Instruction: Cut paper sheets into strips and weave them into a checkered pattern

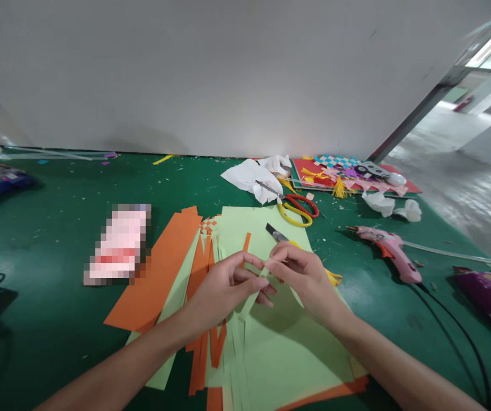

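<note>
My left hand (232,282) and my right hand (299,274) meet at the centre, above a large light green sheet (305,348). Between the fingertips of both hands is a narrow light green paper strip (254,294), which slants down to the left. The fingers of each hand are pinched on it. Orange strips (198,279) and more green strips (237,365) lie under and beside my left hand. A small orange and green woven piece (208,226) sits behind them. A cutter (276,233) lies partly hidden behind my right hand.
Scissors (299,211) and crumpled white paper (249,176) lie behind the sheets. To the right are a pink glue gun (389,248) with its cable and a purple object (487,297). Orange sheets (160,274) and a pixelated pink item (119,242) are at left. A grey wall stands behind.
</note>
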A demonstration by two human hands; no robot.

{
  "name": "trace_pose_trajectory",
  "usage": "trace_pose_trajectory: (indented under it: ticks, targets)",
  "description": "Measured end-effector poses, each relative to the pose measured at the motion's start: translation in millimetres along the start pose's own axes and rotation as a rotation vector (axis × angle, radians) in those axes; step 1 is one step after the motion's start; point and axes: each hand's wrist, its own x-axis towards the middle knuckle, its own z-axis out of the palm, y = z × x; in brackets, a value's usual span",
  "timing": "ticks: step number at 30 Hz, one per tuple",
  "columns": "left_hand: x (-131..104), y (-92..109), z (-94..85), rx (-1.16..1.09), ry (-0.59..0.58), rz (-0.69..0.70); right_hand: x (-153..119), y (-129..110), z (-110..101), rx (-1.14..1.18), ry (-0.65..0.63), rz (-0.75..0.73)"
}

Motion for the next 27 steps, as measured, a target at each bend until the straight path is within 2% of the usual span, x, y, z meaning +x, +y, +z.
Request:
trace_pose_trajectory:
  ticks: [10, 27]
  targets:
    - [0, -1, 1.1, 0.001, -0.03, -0.026, 4, 3, -6, -0.017, 0.052, -0.023]
    - [-1, -5, 0.2, 0.118, -0.074, -0.048, 7, 3, -11, 0.1, 0.096, -0.006]
